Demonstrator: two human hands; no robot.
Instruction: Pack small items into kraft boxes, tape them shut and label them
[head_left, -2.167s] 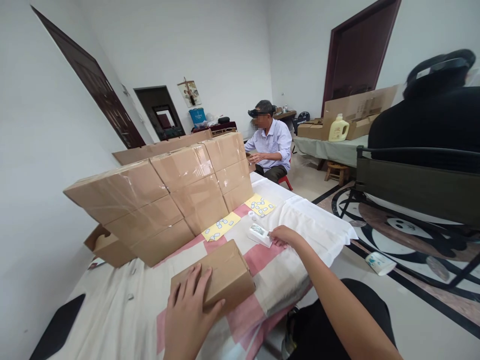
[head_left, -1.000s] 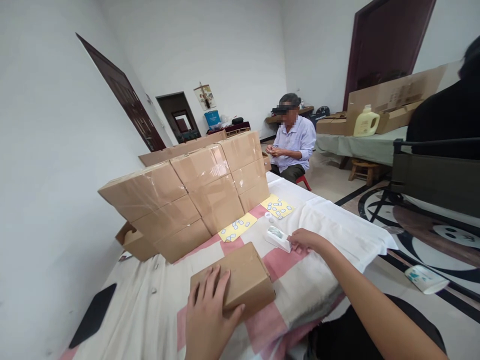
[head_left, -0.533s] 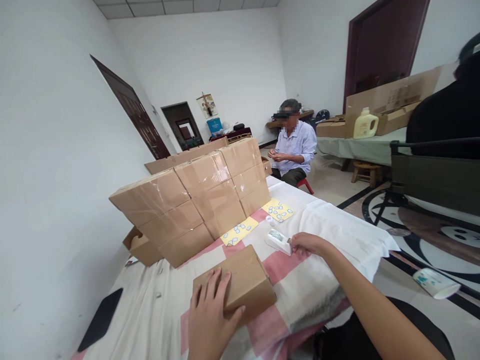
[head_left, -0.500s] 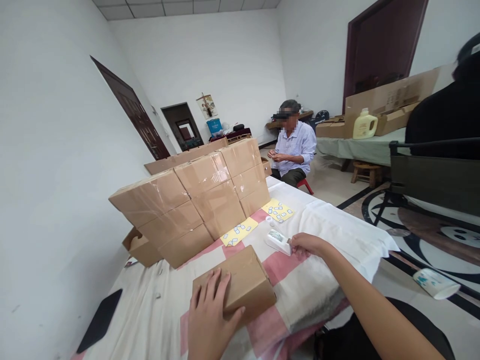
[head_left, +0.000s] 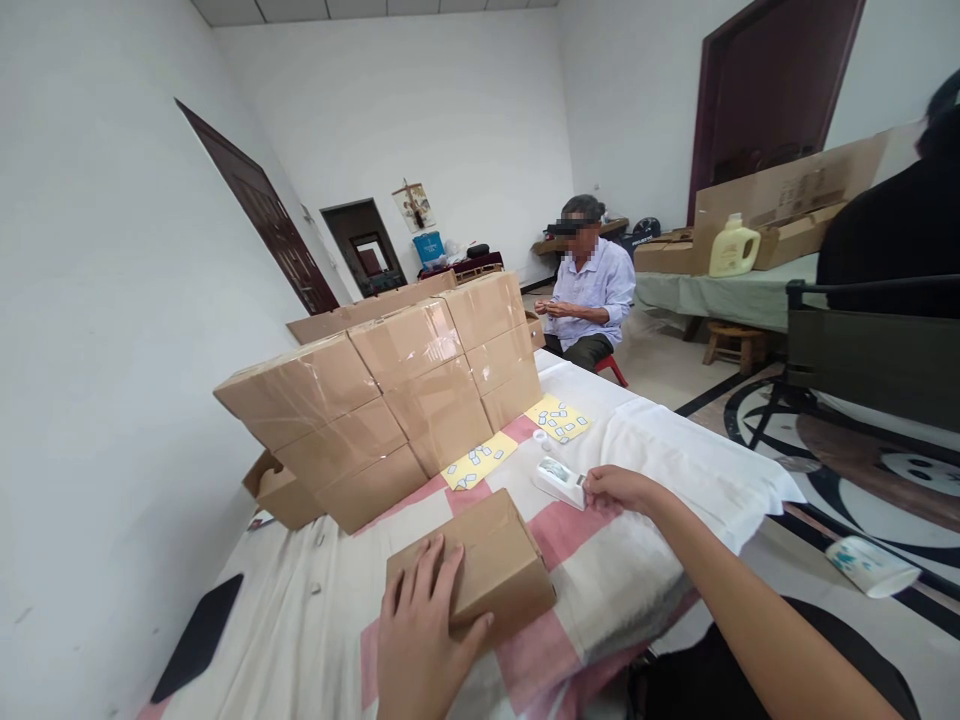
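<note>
A closed cardboard box (head_left: 491,550) lies on the pink-and-white checked cloth in front of me. My left hand (head_left: 424,610) rests on its top and near side, fingers spread. To the right, my right hand (head_left: 619,490) has its fingers closed at the near end of a white oblong case (head_left: 556,476) with a grey-green printed panel. The case lies on the cloth; a small dark bit shows by the fingertips, too small to name. Beyond it is a small white ring-shaped piece (head_left: 541,440). Two yellow sheets with pale blue-edged stickers, a left one (head_left: 480,460) and a right one (head_left: 559,418), lie near the stacked boxes.
Taped cardboard boxes (head_left: 390,400) are stacked at the table's far side, with an open box (head_left: 289,497) left of them. A dark flat object (head_left: 199,640) lies at lower left. Another person (head_left: 589,280) sits beyond the table. A patterned paper cup (head_left: 870,567) lies on the floor.
Both hands keep nearly the same places on the box and the white case. The view has shifted very slightly.
</note>
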